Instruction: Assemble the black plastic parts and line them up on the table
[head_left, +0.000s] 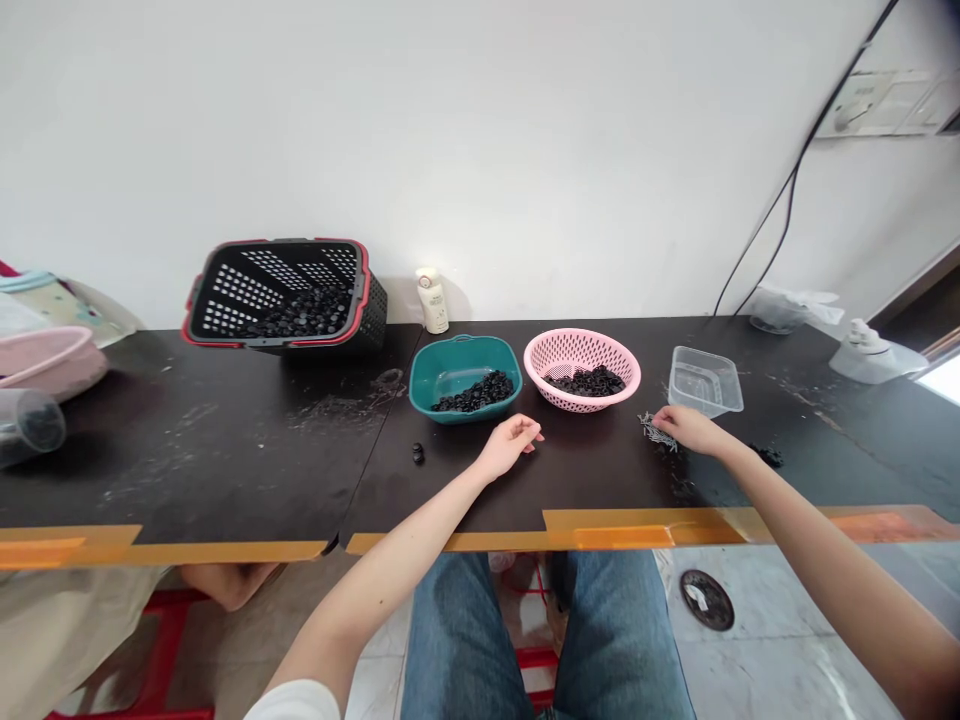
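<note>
My left hand hovers or rests over the dark table in front of the teal basin and the pink basket. Its fingers are curled together; whatever they hold is too small to make out. At a loose pile of thin silvery metal pins, my right hand has its fingertips pinched, and I cannot see what is between them. Small round black parts lie in the basin, and similar black pieces fill the bottom of the basket. A few black parts sit left of my left hand.
Behind my right hand stands a clear plastic tub; a small dark heap lies beside my right forearm. Further back are a black crate with more black parts and a white bottle. Orange tape lines the table's front edge.
</note>
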